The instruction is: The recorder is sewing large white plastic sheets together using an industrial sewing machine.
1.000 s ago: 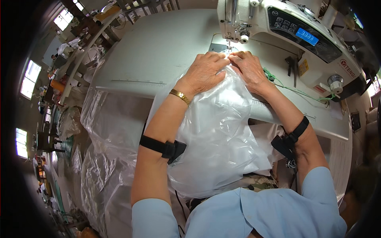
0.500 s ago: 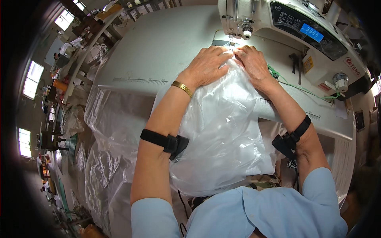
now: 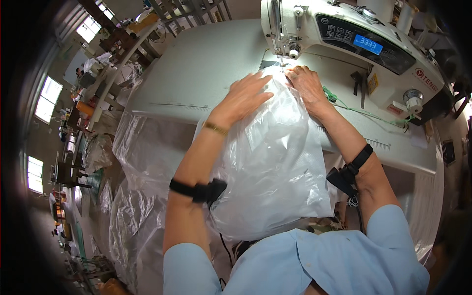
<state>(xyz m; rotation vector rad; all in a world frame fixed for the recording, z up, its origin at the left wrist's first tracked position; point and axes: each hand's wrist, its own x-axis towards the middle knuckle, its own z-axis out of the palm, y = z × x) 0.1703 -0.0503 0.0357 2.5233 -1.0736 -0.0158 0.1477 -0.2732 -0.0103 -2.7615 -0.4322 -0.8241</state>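
A sheet of clear plastic film over white material runs from my lap up to the needle of a white sewing machine. Close to the needle, my right hand has its fingers closed on the sheet's top right edge. My left hand, slightly smeared by motion, lies to the left with fingers stretched out over the sheet's upper left edge. The needle area is brightly lit, and the sheet's top end reaches it. My right fingertips partly hide that end.
More clear plastic film hangs over the table's left front edge. A green cord lies on the grey sewing table below the machine arm. Black clips stand beside it. Cluttered shelving lines the left.
My left hand has drawn back from the needle, leftward and toward me, and its fingers have spread. My right hand stays near the needle. The whole view has shifted slightly.
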